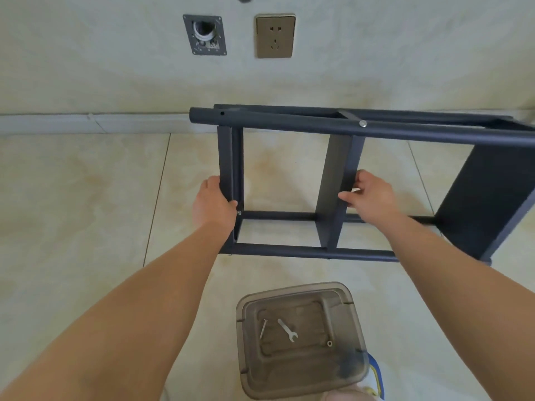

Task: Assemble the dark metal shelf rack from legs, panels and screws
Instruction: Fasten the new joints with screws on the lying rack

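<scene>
Dark blue-grey shelf rack [341, 180] with small shiny silver screws [362, 123]. Creamy floor tiles [86, 198] with soft yellow-brown cloudy swirls and thin dark lines between. Pale cream wall [115, 68]. Gold-brown socket [275, 36]. Grey metal plate [205, 35]. See-through brownish box [301, 340], silver spanner [288, 330] on top.

A socket [275, 36] and a pipe plate [205, 35] are set side by side in the wall [86, 53], above the tiled floor [72, 198].
</scene>
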